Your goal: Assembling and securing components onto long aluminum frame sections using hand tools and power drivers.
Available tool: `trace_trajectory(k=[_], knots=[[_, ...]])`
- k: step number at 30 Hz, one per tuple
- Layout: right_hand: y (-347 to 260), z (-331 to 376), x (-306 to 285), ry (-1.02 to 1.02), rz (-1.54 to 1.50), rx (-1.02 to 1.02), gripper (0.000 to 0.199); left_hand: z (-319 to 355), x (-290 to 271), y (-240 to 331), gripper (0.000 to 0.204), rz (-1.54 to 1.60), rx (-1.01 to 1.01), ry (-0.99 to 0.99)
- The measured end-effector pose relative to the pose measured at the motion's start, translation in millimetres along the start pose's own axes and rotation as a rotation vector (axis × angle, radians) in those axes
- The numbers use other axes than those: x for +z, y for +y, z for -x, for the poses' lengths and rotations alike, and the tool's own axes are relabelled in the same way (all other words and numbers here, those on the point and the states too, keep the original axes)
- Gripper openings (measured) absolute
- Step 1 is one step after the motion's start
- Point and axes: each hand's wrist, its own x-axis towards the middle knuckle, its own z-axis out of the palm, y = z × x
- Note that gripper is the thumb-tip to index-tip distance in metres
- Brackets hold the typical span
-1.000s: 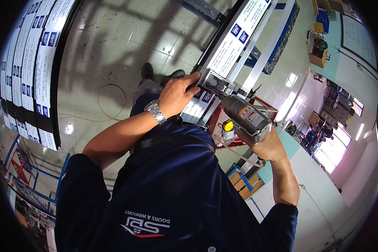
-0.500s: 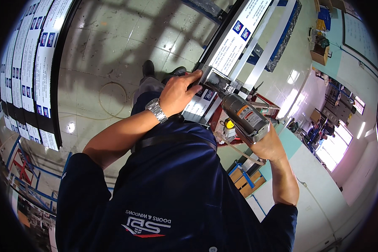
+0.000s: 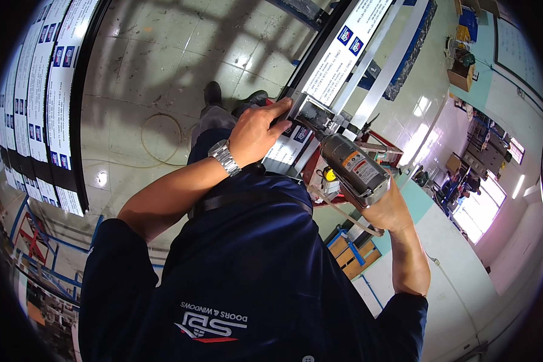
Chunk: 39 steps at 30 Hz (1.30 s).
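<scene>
My right hand [image 3: 387,208] is wrapped round the handle of a grey pistol-shaped air drill [image 3: 357,167] with an orange label. Its nose points up and left, to a metal bracket [image 3: 311,111] on a long film-covered profile [image 3: 329,75]. Whether the tip touches the metal is too small to tell. My left hand [image 3: 253,134], below a steel wristwatch [image 3: 224,158], grips the bracket's left edge with fingers and thumb. A pale hose [image 3: 350,224] runs to the drill's handle.
Several film-wrapped profiles [image 3: 60,108] stand stacked at the left. A red tray [image 3: 308,175] with a yellow tape measure [image 3: 329,175] is under the drill. More white bars [image 3: 374,84] lie beside the profile. A hose loops on the tiled floor [image 3: 127,78]. Blue-framed racks [image 3: 48,250] stand lower left.
Almost nothing differs. The drill and my right hand have shifted very slightly to the right; my left hand keeps its place on the bracket.
</scene>
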Motion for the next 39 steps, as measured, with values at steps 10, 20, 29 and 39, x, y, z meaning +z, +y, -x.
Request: trace_trajectory(k=[10,20,29,39], knots=[[-29,-20,-28,-0.141,-0.180,0.203,0.048,-1,-3,8,0.042,-0.025,-0.096,-0.046],[-42,-21,-33,-0.061,0.026,0.118,0.033,-1,0,1,0.043,-0.038,-0.049,0.003],[-22,-4,-30,-0.227,-0.129,0.181,0.043,3,5,7,0.045,-0.216,-0.022,-0.016],[99,176,22,0.059,-0.206,-0.058,0.041,1,7,-22,0.040,-0.281,-0.092,-0.057]])
